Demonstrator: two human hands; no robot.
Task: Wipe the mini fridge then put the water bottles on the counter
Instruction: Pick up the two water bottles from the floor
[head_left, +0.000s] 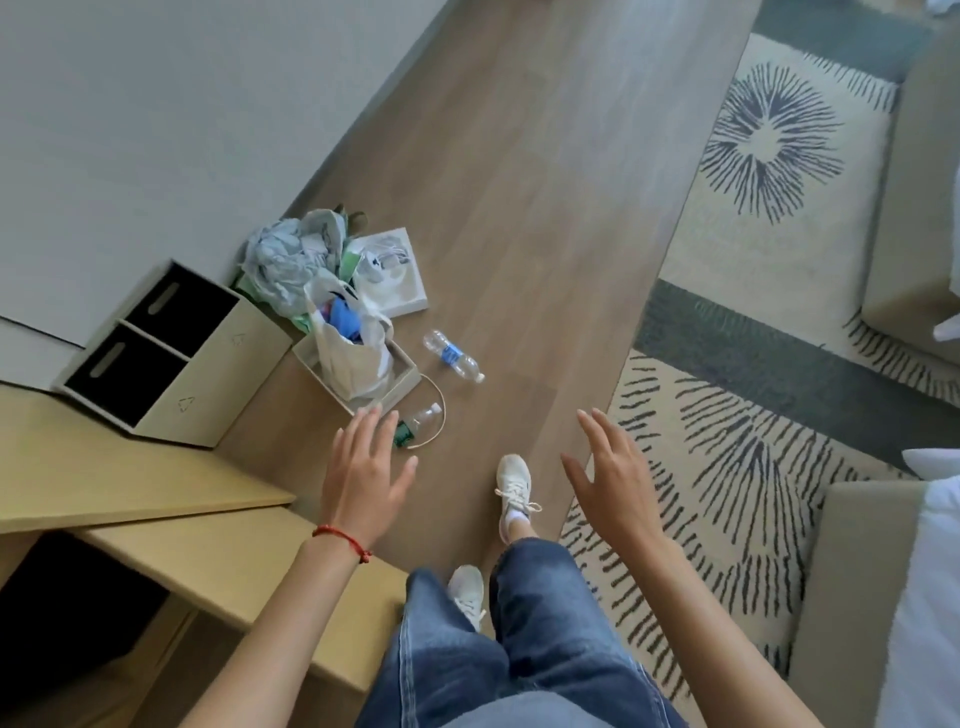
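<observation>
Two clear plastic water bottles lie on the wood floor. The one with a blue label (453, 356) lies in the open, farther off. The one with a green label (415, 423) lies just beyond the fingertips of my left hand (363, 470), partly hidden by them. My left hand is open with fingers spread, a red string on its wrist, and holds nothing. My right hand (615, 475) hovers open over the floor's edge by the rug, also holding nothing. No mini fridge is recognisable in view.
A pile of plastic bags (311, 270), a white box lid (392, 278) and a tray (400, 387) sit by a two-slot bin (208, 358) against the wall. A wooden counter (104, 467) runs at left. A patterned rug (753, 415) and upholstered furniture (909, 208) lie right. My feet stand on the floor.
</observation>
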